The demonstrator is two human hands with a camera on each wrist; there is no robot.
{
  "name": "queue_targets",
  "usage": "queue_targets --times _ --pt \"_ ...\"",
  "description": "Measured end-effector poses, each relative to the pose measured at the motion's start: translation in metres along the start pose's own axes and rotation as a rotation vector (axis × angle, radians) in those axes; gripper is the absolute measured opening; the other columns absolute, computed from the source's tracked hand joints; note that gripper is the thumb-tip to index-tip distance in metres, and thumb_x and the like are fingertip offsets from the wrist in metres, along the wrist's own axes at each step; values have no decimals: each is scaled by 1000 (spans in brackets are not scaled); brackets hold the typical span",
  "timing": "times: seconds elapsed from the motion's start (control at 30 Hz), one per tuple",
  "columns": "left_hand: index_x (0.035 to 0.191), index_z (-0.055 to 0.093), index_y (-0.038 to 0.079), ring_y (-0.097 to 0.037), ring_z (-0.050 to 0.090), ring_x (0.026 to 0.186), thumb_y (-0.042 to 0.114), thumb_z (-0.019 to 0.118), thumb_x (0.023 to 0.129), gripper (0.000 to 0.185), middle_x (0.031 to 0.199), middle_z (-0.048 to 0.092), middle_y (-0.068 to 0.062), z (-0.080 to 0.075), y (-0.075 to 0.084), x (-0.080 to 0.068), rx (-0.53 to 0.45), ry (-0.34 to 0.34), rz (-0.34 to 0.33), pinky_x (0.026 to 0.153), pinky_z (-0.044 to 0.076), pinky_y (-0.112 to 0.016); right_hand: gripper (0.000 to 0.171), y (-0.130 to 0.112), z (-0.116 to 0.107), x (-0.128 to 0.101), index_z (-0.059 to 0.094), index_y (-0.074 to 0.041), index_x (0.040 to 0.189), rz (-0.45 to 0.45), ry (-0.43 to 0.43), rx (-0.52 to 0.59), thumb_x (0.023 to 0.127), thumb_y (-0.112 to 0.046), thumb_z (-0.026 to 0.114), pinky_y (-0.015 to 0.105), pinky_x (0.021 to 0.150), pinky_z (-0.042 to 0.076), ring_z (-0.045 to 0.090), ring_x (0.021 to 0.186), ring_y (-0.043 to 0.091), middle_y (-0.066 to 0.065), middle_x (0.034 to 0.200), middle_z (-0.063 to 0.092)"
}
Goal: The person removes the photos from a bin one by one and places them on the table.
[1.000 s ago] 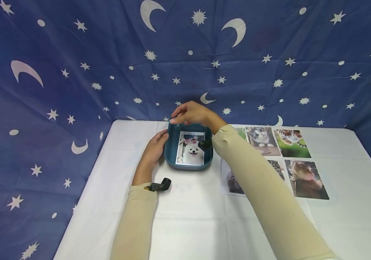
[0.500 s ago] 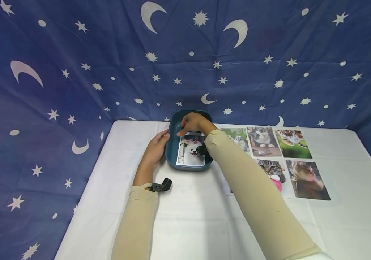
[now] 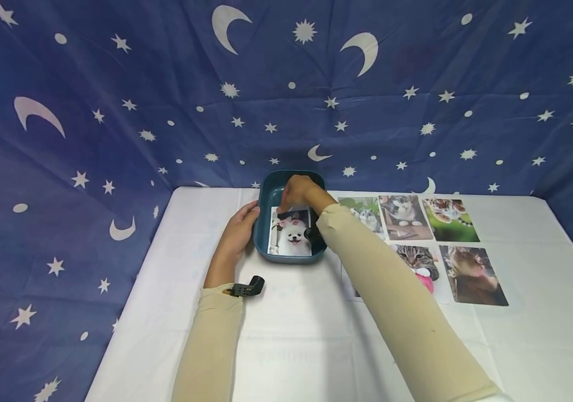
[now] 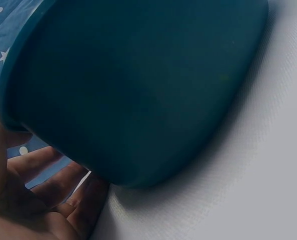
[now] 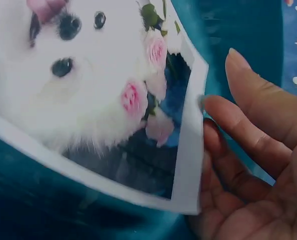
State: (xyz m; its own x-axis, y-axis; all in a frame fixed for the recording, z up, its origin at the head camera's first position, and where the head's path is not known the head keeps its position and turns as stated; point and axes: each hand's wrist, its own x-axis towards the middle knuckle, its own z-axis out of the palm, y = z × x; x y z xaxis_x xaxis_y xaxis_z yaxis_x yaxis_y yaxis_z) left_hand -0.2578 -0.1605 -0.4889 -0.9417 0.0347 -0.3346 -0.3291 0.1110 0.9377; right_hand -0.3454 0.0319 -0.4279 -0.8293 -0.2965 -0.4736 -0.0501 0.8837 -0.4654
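Note:
A teal plastic bin (image 3: 291,260) with rounded corners stands at the back left of the white table. Inside it lies a photo print (image 3: 294,239) of a fluffy white dog with pink flowers on its head. My left hand (image 3: 238,230) rests against the bin's left side; in the left wrist view its fingers (image 4: 53,185) lie along the outer wall. My right hand (image 3: 298,190) reaches into the bin. Seen from the right wrist, its fingertips touch the white-bordered edge of the photo print (image 5: 83,105), while the thumb (image 5: 248,75) stands apart from it.
Right of the bin, several animal photos lie in two rows: hamsters (image 3: 367,218), a grey-white cat (image 3: 403,216), a tiger (image 3: 449,216), a tabby (image 3: 419,265), a brown animal (image 3: 473,276). My right sleeve (image 3: 392,307) covers part of them. A starry blue cloth (image 3: 286,84) hangs behind.
My right hand has come down from the bin's far left rim into the bin, to the photo's upper edge. The photo has shifted slightly left. My left hand stays at the bin's side.

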Motion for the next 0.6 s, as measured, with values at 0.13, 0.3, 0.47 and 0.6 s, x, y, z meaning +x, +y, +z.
queue_targets --times 0.13,0.3,0.47,0.6 --pt "150 52 23 -22 42 147 41 53 105 48 154 52 -5 1 0 0 8 4 -5 124 29 -41 19 1 -3 -8 82 -16 93 -45 20 21 85 -33 85 39 99 53 63 114 23 2 111 76" --pt "150 52 23 -22 42 146 41 53 106 48 153 53 -5 1 1 0 10 0 -8 124 30 -41 16 3 -5 -18 80 -13 100 -86 33 132 86 -20 84 36 95 53 63 105 21 4 110 76" --pt "150 53 22 -21 44 144 41 52 106 48 151 54 -5 0 1 0 6 -3 -3 123 31 -41 21 5 -7 -28 79 -12 106 -118 23 245 86 -4 79 39 101 52 62 113 22 4 123 73" --pt "150 52 22 -21 43 145 41 52 106 48 152 53 -5 1 1 0 14 -7 0 123 31 -41 25 6 -7 -33 78 -13 108 -141 26 292 86 0 78 41 104 51 58 126 23 5 132 70"
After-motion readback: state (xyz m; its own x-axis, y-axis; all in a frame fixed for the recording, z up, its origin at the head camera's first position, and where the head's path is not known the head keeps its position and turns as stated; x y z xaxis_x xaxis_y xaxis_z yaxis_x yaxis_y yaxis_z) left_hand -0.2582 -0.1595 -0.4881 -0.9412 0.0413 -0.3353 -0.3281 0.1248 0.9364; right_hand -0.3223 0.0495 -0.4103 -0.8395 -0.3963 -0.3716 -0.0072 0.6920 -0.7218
